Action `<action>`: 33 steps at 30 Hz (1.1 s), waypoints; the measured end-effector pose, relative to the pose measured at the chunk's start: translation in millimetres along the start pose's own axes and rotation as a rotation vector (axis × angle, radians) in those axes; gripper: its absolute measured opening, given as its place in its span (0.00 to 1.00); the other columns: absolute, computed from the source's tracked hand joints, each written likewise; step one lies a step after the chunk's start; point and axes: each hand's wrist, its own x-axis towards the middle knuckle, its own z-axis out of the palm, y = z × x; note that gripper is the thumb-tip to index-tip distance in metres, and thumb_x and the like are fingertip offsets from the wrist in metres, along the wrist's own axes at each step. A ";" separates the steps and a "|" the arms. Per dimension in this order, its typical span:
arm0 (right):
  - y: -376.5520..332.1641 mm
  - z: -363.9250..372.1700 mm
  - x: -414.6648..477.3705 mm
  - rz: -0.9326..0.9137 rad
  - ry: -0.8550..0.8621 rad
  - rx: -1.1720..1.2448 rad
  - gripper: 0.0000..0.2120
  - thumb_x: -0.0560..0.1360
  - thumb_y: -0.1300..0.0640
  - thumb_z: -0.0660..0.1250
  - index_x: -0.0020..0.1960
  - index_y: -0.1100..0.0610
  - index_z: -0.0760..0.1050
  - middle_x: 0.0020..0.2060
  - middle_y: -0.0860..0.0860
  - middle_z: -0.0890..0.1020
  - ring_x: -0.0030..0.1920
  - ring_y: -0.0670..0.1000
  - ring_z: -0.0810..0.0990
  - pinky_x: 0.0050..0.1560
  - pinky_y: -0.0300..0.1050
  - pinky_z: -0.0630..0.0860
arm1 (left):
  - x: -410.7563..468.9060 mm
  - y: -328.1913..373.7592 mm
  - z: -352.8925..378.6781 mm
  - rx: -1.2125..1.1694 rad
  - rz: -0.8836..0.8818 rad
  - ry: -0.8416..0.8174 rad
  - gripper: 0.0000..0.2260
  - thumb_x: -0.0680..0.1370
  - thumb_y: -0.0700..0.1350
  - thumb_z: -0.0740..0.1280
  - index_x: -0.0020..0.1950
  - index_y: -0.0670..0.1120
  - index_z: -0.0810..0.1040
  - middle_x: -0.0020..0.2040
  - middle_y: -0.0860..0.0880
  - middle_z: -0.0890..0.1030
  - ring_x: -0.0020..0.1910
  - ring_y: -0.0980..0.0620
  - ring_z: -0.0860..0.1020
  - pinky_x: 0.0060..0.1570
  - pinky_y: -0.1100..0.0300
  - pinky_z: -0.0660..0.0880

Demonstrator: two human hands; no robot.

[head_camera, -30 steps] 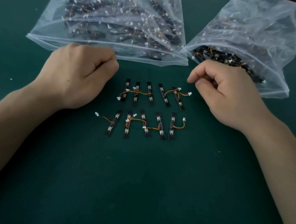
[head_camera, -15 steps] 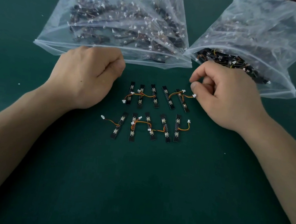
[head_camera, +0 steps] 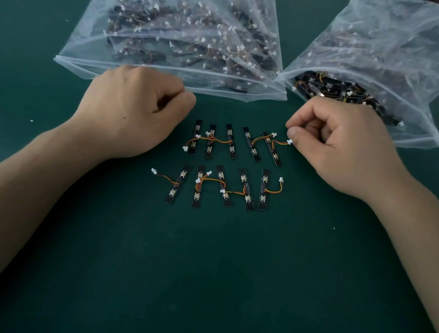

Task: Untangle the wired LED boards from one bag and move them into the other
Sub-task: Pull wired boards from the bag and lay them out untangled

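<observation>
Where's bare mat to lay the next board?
Widest free patch: the green mat below the lower row of boards, between both forearms. Also left of the left bag. Crowded: between left hand and right hand, up to the right bag.

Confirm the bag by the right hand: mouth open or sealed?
Open. The right bag's mouth gapes toward the person, its upper lip lifted, and LED boards show directly in the gap, not through plastic.

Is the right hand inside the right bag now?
No: the right hand is over the mat in front of the right bag, its thumb tip at the white connector of the top row's rightmost board.
</observation>
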 end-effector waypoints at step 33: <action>-7.7 -28.0 -9.2 -0.143 -0.348 -0.148 0.21 0.69 0.39 0.64 0.60 0.44 0.76 0.44 0.39 0.73 0.44 0.44 0.75 0.43 0.47 0.74 | -12.0 -21.4 -32.2 -0.311 0.182 -0.399 0.18 0.65 0.52 0.72 0.55 0.60 0.82 0.37 0.52 0.75 0.28 0.54 0.70 0.31 0.69 0.65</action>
